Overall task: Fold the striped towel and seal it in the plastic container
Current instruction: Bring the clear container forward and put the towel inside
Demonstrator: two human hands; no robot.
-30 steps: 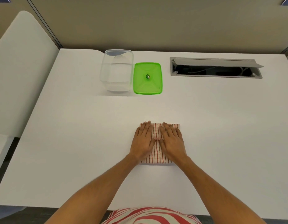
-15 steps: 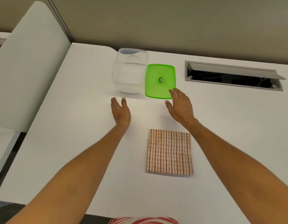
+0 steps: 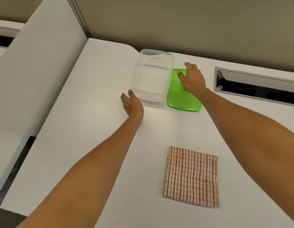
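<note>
Folded towel near body; both grips open: left hand beside container, right hand over lid.

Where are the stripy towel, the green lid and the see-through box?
striped towel (image 3: 191,176), head view, middle of the folded cloth.
green lid (image 3: 182,101), head view, bare near part.
clear container (image 3: 151,79), head view, its front wall.

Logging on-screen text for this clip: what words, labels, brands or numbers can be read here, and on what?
None can be read.
Green lid: no print shows; its middle is hidden under the right hand.
Clear plastic container: no label visible.
Striped towel: stripes only, no tag visible.
</note>
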